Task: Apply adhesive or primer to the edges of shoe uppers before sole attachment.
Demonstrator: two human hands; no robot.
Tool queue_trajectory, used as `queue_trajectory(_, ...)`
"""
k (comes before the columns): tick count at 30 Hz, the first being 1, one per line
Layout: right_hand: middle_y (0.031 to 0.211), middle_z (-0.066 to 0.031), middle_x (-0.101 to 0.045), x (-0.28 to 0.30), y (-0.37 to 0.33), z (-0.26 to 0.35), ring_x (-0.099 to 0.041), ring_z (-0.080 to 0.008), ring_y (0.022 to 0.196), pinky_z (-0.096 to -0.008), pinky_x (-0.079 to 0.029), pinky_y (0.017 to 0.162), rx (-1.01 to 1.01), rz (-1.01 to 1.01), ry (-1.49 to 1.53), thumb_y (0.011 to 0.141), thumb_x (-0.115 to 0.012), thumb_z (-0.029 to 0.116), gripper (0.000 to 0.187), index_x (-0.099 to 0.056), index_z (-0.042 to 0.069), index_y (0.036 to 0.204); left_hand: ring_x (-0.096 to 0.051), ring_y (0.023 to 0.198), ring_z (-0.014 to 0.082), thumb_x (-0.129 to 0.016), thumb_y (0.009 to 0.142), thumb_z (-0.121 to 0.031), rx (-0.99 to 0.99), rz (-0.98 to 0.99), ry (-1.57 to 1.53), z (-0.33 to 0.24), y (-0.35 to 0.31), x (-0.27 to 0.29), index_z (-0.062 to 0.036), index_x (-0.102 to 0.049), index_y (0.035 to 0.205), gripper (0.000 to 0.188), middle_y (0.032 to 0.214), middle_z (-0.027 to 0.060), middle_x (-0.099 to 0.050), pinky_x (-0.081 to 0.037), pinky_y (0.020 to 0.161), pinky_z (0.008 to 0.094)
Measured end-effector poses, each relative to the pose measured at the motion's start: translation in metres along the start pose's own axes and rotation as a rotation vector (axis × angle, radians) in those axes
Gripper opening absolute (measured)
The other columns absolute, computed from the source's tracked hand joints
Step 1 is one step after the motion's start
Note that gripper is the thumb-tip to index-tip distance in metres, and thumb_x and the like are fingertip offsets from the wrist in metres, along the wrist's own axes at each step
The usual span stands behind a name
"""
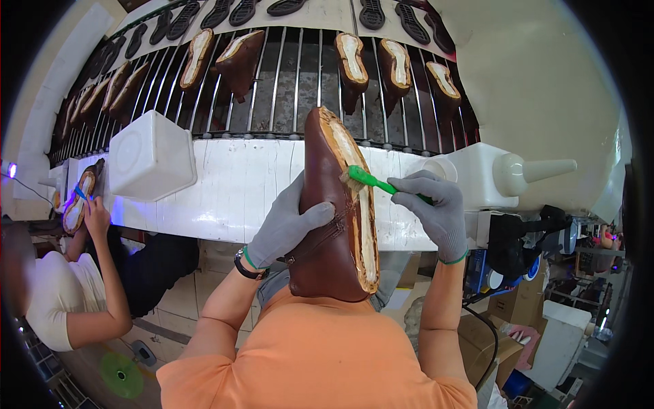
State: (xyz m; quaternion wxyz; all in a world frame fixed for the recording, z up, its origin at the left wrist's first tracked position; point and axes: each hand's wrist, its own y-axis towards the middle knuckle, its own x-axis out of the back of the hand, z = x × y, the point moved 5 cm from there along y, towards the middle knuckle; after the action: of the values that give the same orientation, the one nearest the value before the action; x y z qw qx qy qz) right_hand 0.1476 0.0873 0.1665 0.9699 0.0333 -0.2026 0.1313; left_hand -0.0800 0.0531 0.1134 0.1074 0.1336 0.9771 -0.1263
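A dark brown leather shoe upper (320,232) is held up in front of my chest, its pale, tan-edged underside (346,146) turned to the right. My left hand (293,221), in a grey glove, grips the leather from the left side, thumb across it. In my right hand (432,204), also gloved in grey, is the handle of a green brush (368,178). The bristles touch the edge where the leather meets the underside.
Behind a white bench (238,180), a rack of metal rods (300,88) carries several more uppers (351,61). Dark soles (412,24) line the far side. A white container (151,155) stands left; a white bottle with a nozzle (507,174) lies right. At left, a co-worker's hand (97,217) brushes another shoe.
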Motion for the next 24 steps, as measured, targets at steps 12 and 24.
queue_trajectory(12,0.082,-0.0067,-0.069,0.0,0.035,0.015,-0.055,-0.0089,0.069,-0.0236,-0.042,0.062,0.141,-0.069,-0.034,0.08,-0.075,0.004,0.022,-0.075,0.0,0.101,-0.065,0.109,0.0363,-0.076,0.072,-0.053,-0.072,-0.007,0.432,-0.01,0.0,0.001,-0.003,-0.031,0.15,0.103,0.118,0.0219,-0.066,-0.049,0.095,0.0392)
queue_trajectory(24,0.076,-0.0021,-0.067,0.011,0.069,0.014,-0.053,-0.0038,0.069,-0.0217,-0.043,0.062,0.094,-0.075,-0.007,0.082,-0.074,0.007,0.02,-0.075,-0.001,0.101,-0.069,0.099,0.0343,-0.08,0.067,-0.049,-0.101,0.01,0.59,-0.011,0.001,0.008,-0.0067,-0.037,0.149,0.102,0.108,0.0209,-0.07,-0.052,0.09,0.0382)
